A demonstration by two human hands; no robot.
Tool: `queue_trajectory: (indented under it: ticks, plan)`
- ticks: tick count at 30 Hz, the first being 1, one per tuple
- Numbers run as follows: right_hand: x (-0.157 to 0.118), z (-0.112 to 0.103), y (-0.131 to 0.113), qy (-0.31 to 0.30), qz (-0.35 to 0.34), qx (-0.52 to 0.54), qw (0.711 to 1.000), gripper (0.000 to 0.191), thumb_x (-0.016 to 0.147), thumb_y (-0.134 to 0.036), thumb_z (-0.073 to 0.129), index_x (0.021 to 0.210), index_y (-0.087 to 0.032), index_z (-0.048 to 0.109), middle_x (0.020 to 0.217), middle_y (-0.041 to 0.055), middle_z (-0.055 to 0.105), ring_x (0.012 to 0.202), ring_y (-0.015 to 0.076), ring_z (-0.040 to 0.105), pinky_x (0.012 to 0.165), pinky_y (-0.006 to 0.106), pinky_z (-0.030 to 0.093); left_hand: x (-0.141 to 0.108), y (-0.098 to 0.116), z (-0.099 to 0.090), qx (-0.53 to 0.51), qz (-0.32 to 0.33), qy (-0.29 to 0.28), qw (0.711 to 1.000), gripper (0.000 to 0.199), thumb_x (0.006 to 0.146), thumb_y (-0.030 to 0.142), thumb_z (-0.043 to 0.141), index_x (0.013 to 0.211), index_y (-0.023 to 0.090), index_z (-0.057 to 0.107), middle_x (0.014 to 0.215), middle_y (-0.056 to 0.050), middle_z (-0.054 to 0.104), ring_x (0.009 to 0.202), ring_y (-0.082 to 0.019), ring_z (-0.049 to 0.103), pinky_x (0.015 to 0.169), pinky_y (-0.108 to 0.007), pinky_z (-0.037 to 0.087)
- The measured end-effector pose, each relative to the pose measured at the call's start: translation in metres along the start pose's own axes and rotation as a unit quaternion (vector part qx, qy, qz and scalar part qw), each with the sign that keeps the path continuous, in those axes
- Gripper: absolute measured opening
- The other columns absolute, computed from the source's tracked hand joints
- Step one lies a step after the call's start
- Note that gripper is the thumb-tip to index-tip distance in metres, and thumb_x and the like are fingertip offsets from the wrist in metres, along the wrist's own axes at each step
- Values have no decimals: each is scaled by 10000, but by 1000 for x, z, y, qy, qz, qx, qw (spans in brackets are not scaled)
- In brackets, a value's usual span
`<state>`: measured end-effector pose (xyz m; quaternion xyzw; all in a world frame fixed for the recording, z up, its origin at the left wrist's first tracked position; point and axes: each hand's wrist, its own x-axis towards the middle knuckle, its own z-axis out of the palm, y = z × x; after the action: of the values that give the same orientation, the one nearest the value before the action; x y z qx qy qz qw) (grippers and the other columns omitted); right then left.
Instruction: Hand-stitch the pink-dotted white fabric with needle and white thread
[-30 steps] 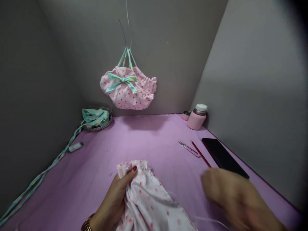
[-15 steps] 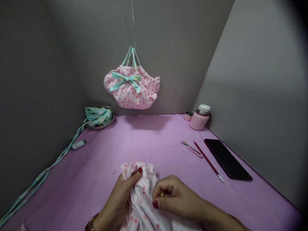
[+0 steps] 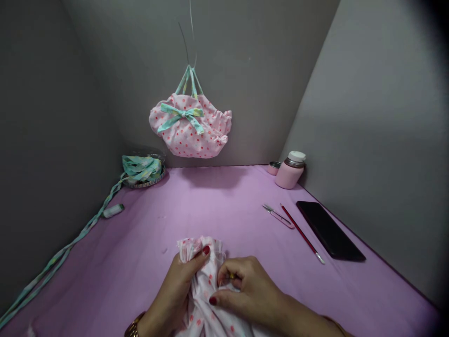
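Note:
White-and-pink fabric with red dots (image 3: 206, 281) is bunched up at the front of the table, its gathered upper edge ruffled. My left hand (image 3: 178, 285) grips it from the left, the red-nailed thumb pressed on top near the ruffle. At the fabric's right side is my right hand (image 3: 249, 292), with its fingers curled and its thumb lying along the cloth. A ring shows on one finger. What those fingertips hold, if anything, is too small to make out. A fine loop like thread (image 3: 220, 256) shows beside the ruffle.
A dotted pink fabric piece with a green bow (image 3: 191, 126) hangs at the back. Green fabric strips (image 3: 142, 168) lie in a tray at left, trailing forward past a small white tube (image 3: 112, 210). At right are thread snips (image 3: 278, 216), a red pencil (image 3: 302, 233), a phone (image 3: 329, 230) and a pink jar (image 3: 289, 174).
My right hand has shifted slightly left and its thumb has moved away from the curled fingers. My left hand keeps its grip on the fabric. The whole view has shifted a little.

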<state>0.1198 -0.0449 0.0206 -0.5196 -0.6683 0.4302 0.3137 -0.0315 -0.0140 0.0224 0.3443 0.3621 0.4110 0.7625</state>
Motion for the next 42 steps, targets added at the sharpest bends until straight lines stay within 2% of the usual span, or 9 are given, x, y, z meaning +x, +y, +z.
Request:
queue_trajectory:
  ticks: [7,15,22,25,32,36,38,40,42]
  plan:
    - [3,4,1,-19,11,71,997,153,739,-181,566,602,-114,576,500,-56,397,485,58,324,456,183,250,0,-7,-5,31,-6,17,999,108,735,255,653,758,158,611,653,-6,612,591,-140,570,553,-236,437]
    - [1,-12,1,-108,8,234,966,303,724,-374,645,614,-116,529,518,-52,392,477,49,299,437,180,231,-2,0,-1,-37,-20,17,999,80,740,224,637,725,158,595,590,-11,605,552,-140,585,560,-240,458]
    - [-9,-21,-5,-235,17,193,952,96,687,-119,617,600,-101,582,464,-74,399,415,19,287,390,144,218,1,0,-5,-38,-29,16,999,60,766,200,596,769,154,635,578,-22,643,569,-153,613,597,-251,477]
    - [-11,-22,-5,-258,5,182,949,88,683,-70,596,601,-100,586,477,-75,416,416,12,310,396,125,241,1,0,-4,-38,-33,21,998,92,765,204,599,814,145,651,584,-31,655,570,-158,621,601,-256,482]
    - [-14,-25,0,-311,-40,164,935,119,660,-8,546,653,-89,634,551,-57,465,466,18,366,433,115,277,-1,1,-2,-40,-34,32,998,80,740,222,634,750,143,641,623,-60,678,597,-175,638,600,-258,489]
    - [-12,-29,-3,-337,-24,180,924,71,690,-116,587,664,-91,647,527,-52,460,450,26,357,419,131,261,0,1,-2,-45,-42,38,997,92,724,224,651,764,141,647,644,-68,689,622,-191,650,612,-270,498]
    - [-7,-32,-1,-257,12,210,943,118,691,-212,646,655,-100,638,516,-48,468,440,30,348,411,144,246,0,2,-2,-53,-45,35,997,101,720,222,657,781,141,652,654,-65,693,645,-198,655,629,-280,504]
    - [2,-34,6,-69,52,247,965,189,687,-292,687,671,-118,615,535,-48,478,443,31,334,408,150,226,0,4,-1,-58,-42,31,997,118,718,221,663,802,138,658,680,-68,700,678,-205,659,651,-288,507]
    - [10,-34,14,80,88,284,951,243,695,-351,698,772,-138,609,549,-62,458,432,27,293,397,149,193,-1,5,0,-57,-39,24,997,148,718,212,664,843,133,666,720,-79,707,711,-210,661,673,-293,508]
